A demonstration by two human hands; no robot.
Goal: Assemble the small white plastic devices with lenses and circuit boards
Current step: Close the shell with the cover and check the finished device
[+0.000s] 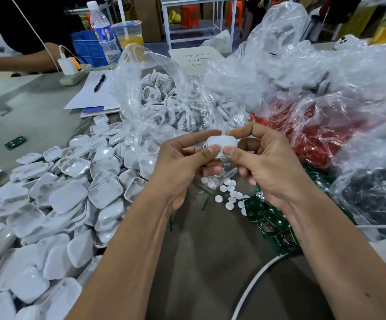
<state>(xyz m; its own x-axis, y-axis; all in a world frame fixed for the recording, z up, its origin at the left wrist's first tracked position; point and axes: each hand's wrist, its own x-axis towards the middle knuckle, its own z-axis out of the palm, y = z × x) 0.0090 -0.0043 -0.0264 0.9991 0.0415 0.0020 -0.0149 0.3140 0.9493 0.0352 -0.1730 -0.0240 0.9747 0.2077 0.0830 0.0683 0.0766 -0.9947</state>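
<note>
Currently, left hand [182, 162] and right hand [266, 162] pinch the white housing [221, 142] between thumbs and forefingers above the worktop [210, 250]; uneven squeezing could misalign the halves or drop it among the loose lenses [230, 199].

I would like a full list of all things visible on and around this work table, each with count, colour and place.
white device: one, white, held up at centre
white shells: large heap, white, table left
ring parts bag: one, clear with white parts, behind centre
round lenses: about a dozen, white, table below the hands
circuit boards: a pile, green, table right
red bag: one, red inside clear plastic, right
pen: one, black, on paper, far left
water bottle: one, clear, far left
drink cup: one, clear with orange liquid, beside the bottle
left hand: pinches the device
right hand: pinches the device
</note>
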